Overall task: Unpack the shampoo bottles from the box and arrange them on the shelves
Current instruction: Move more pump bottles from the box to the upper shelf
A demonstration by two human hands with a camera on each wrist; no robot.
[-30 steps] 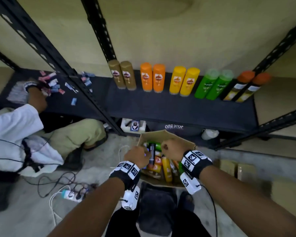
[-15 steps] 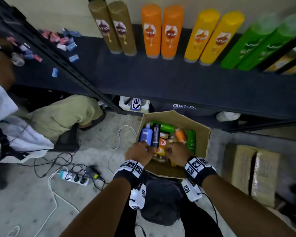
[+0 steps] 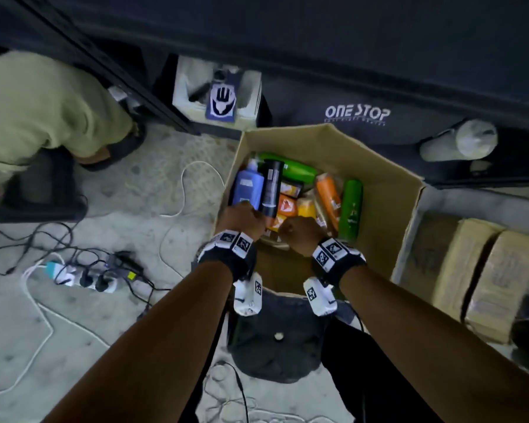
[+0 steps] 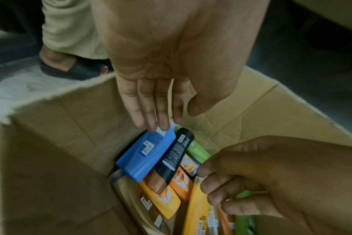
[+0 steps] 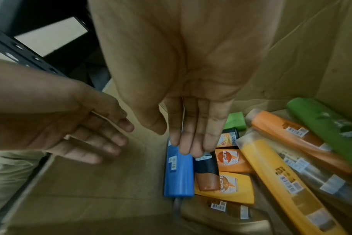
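1. Open cardboard box [image 3: 379, 184] on the floor, packed with shampoo bottles lying on their sides. Against the box's left wall, a blue bottle [image 3: 247, 190] with a black bottle [image 3: 271, 187] just beside it. Toward the box's right wall, an orange bottle [image 3: 327, 193] and a green bottle [image 3: 351, 209].
2. From the head camera only: left hand [image 3: 242, 219] and right hand [image 3: 300, 233] side by side over the box's near edge, knuckles up, fingers hidden. Left of the box, a power strip [image 3: 83, 277] with tangled cables; beyond the box, a dark shelf [image 3: 318, 32].
3. From the left wrist only: left fingers straight and together, tips at the blue bottle's upper end — contact not clear. Nothing held.
4. From the right wrist only: right fingers straight, tips over the tops of the blue and black bottles, wrapped round neither. Left hand seen here loose and empty by the box's left wall. Also a long yellow bottle [image 5: 281, 182] in the box's middle — hidden from the head camera.
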